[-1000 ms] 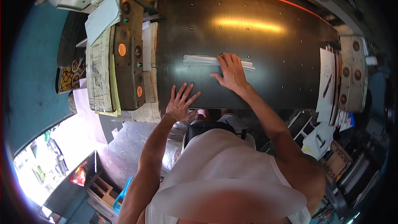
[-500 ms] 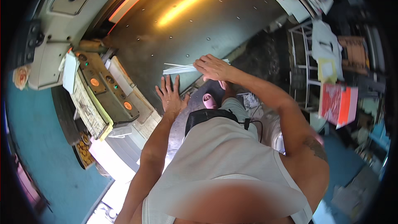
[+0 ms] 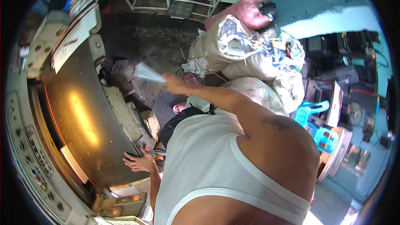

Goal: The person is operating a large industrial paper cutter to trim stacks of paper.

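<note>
My right hand (image 3: 174, 82) grips a bundle of white paper strips (image 3: 146, 73), held out over the floor beside the machine. The strips are slightly blurred. Down at the lower left, my left hand (image 3: 141, 162) has its fingers spread at the near edge of the dark metal bed (image 3: 75, 81), just below a red button (image 3: 147, 147) on the machine's edge. A glowing reflection of orange light lies on that bed.
White bulging sacks (image 3: 208, 50) and a pink sack (image 3: 237, 8) sit on the grimy floor (image 3: 137, 37). A white rack (image 3: 152, 2) holding papers stands at the top, blue plastic chairs (image 3: 308, 110) at the right. Control panels (image 3: 29, 154) line the left.
My body and view have swung right, away from the bed. My right hand has lifted the strips off the bed and carried them out over the floor; my left hand remains at the bed.
</note>
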Available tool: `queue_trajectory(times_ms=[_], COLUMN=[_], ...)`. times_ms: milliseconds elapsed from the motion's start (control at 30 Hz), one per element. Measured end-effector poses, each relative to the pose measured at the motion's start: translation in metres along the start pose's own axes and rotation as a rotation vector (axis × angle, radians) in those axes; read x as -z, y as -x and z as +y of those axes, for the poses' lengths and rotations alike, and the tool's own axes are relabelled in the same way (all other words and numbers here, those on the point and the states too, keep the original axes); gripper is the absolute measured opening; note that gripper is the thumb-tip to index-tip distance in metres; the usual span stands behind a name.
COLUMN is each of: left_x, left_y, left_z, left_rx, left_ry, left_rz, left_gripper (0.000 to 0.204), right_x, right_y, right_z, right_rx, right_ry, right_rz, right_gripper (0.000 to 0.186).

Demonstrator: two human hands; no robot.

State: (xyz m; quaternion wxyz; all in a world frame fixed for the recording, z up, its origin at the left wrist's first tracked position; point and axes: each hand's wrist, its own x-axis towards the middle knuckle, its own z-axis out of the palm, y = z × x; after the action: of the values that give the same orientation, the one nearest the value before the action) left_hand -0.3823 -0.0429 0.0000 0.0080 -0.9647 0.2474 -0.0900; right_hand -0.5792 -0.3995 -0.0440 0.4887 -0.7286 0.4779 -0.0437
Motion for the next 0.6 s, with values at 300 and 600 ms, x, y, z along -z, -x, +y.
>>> queue_trajectory(times_ms=[300, 600], left_x=[-0.017, 0.047], left_y=[-0.011, -0.034], left_z=[0.007, 0.066], left_rx=[-0.083, -0.297], left_ry=[-0.031, 0.099], left_rz=[0.222, 0.135], left_gripper=[0.108, 0.089], right_x=[0.229, 0.262], right_y=[0.201, 0.341], right_z=[0.383, 0.385], right_rx=[-0.535, -0.872], right_ry=[0.505, -0.432], right_rz=[1.181, 1.765], right_gripper=[0.032, 0.028])
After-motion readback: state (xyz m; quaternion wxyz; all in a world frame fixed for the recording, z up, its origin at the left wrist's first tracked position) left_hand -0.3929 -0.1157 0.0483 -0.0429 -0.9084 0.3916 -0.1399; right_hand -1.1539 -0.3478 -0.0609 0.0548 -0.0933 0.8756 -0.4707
